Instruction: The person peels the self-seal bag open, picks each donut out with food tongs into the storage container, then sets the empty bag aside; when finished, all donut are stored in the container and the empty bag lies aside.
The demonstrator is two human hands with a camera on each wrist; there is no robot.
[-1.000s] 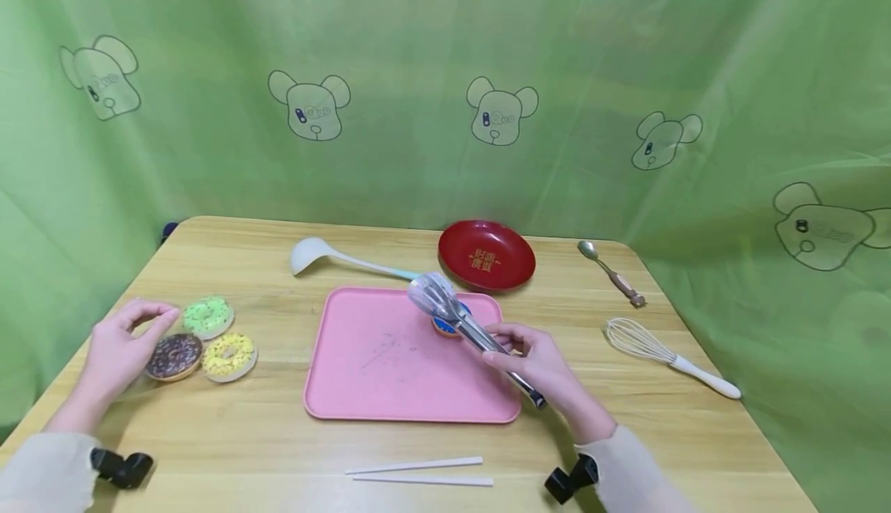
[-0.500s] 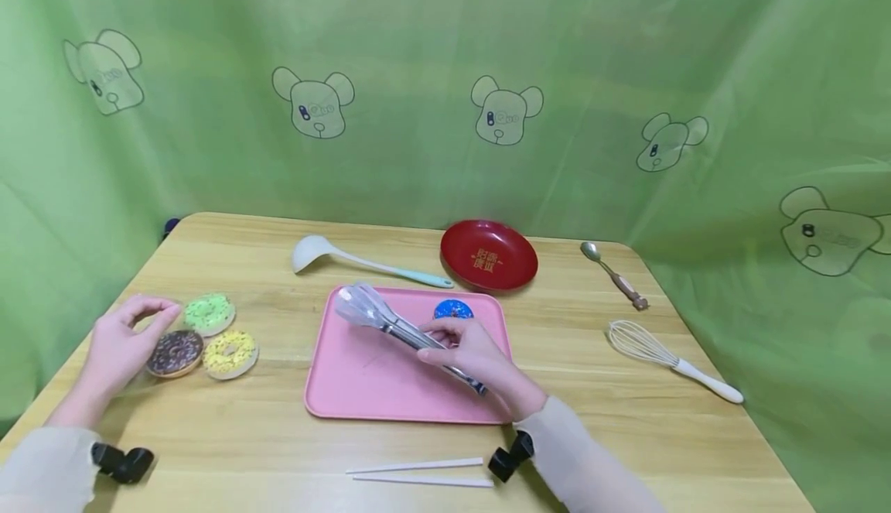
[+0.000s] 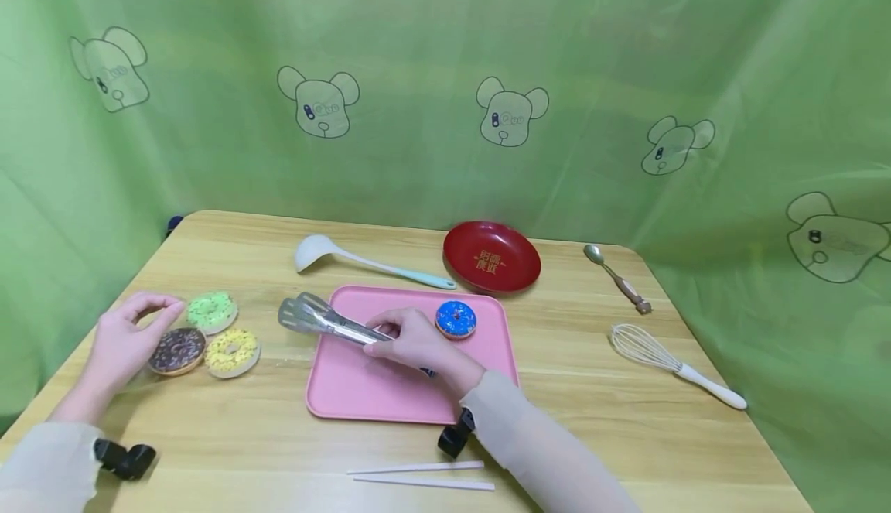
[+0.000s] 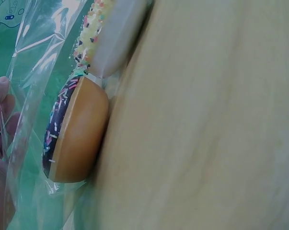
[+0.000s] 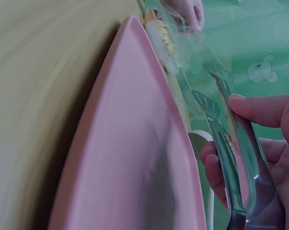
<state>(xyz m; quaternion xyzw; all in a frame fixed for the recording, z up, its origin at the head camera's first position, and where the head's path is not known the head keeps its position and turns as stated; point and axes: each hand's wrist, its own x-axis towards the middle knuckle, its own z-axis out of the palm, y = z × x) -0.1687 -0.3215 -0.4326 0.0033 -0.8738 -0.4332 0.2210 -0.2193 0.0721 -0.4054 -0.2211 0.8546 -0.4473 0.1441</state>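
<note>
My left hand (image 3: 125, 343) pinches the edge of a clear plastic bag (image 4: 31, 62) at the table's left side. Three toy donuts are by the bag: one with green icing (image 3: 212, 312), one chocolate (image 3: 177, 351), one yellow (image 3: 233, 352). Whether each lies fully inside the bag, I cannot tell. My right hand (image 3: 418, 343) holds metal tongs (image 5: 245, 158) between thumb and fingers above the pink tray (image 3: 334, 397). The tongs' two arms are apart with nothing between their tips, which point left past the tray's edge. A blue donut (image 3: 455, 319) lies on the tray's right part.
Behind the tray lie a white ladle (image 3: 369, 261) and a red plate (image 3: 492, 258). To the right are a spoon (image 3: 618, 279) and a whisk (image 3: 675, 364). A pair of white chopsticks (image 3: 421, 475) lies at the front. A green curtain (image 3: 418, 172) hangs behind the table.
My right hand has carried the tongs leftward across the tray, away from the blue donut, which stays on the tray in full view. My left hand has stayed in place.
</note>
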